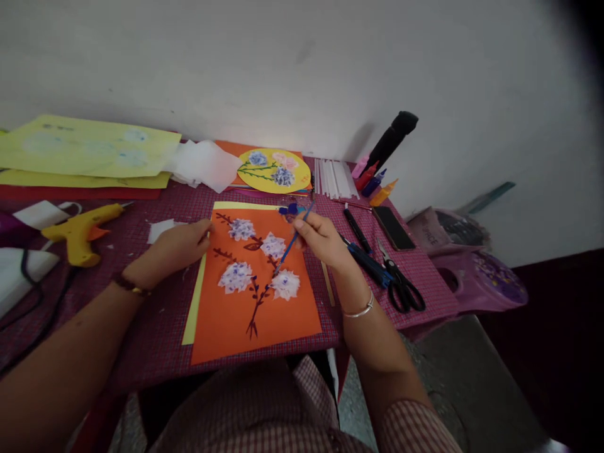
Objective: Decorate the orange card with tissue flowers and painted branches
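Note:
My right hand (318,236) pinches a thin blue paintbrush (293,240), its tip pointing down at the white flower on the lower right of an orange paper sheet (283,321). Dark painted stems with small leaves link several white tissue flowers (236,277) dabbed with purple. At the sheet's left edge, my left hand (186,242) has its fingers curled closed on the paper's border. A pale yellow sheet (194,308) lies under the orange one. Blue paint blobs (291,209) sit just beyond the sheet's top edge, partly behind my right hand.
Left: a yellow glue gun (80,234) with a cord. Behind: white tissue (205,165), a yellow oval flower card (255,179) and glue sticks (335,179). Right: scissors (400,283), a blue-handled tool (370,264), a black marker (357,229), a phone (393,228) and paint bottles (374,182).

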`<state>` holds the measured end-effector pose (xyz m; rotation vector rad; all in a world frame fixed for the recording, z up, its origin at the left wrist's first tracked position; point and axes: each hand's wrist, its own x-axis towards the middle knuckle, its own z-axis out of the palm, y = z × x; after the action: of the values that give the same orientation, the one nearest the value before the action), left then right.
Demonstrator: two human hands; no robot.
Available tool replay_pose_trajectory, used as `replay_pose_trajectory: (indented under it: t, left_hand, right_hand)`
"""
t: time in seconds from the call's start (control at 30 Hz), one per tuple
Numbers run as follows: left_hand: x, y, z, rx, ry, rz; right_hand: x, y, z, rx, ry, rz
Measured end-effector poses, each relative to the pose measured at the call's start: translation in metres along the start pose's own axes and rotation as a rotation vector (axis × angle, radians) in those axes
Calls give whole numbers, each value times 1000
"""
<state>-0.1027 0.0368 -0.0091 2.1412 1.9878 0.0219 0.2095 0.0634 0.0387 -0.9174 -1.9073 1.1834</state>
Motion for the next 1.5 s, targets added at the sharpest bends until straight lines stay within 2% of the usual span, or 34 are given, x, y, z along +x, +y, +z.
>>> replay_pose_trajectory:
  t: [0.17, 0.33, 0.5, 0.67, 0.73, 0.83, 0.9, 0.97, 1.07, 1.17, 1.23, 1.3, 1.4, 1.5]
  left_hand:
    - [1, 2, -3, 95, -40, -27]
    - [0, 5, -5, 130, -53, -7]
    - [-1, 7, -7, 127, -42, 1]
    - [-1, 6, -6, 132, -35, 12]
    - [0, 5, -5, 137, -33, 11]
    - [1, 3, -3, 141, -37, 8]
    - [2, 1, -2, 140, -43, 9]
    - [3, 0, -2, 137, -46, 13]
    - [3, -1, -1, 135, -39, 19]
    - [4, -3, 1, 128, -24, 24]
    - [4, -5, 3, 127, -1, 38]
    - [3, -6, 5, 128, 35, 62]
    - [1, -6, 6, 124, 82, 93]
    - [-1, -4, 4, 123, 114, 106]
  right_hand:
    - [0, 4, -3, -78, -90, 1]
    - [0, 6, -11, -2, 63, 23]
    - [1, 8, -11, -54, -53, 23]
    - [0, 9, -11, -2, 71, 35]
    - [1, 9, -10, -13, 44, 42]
    - [3, 7, -10, -43, -70, 31]
    - [0, 1, -12, -16, -31, 8]
    - [-13, -7, -14, 17, 138, -32]
    - [-54, -16, -13, -14, 427, -102]
    - [-105, -14, -2, -120, 554, -115]
    - [-133, -9, 6, -203, 535, -136]
    - [-148, -4, 12, -325, 451, -178]
    - [-155, -3, 14, -514, 296, -241]
    - [-158, -8, 11, -572, 228, -257]
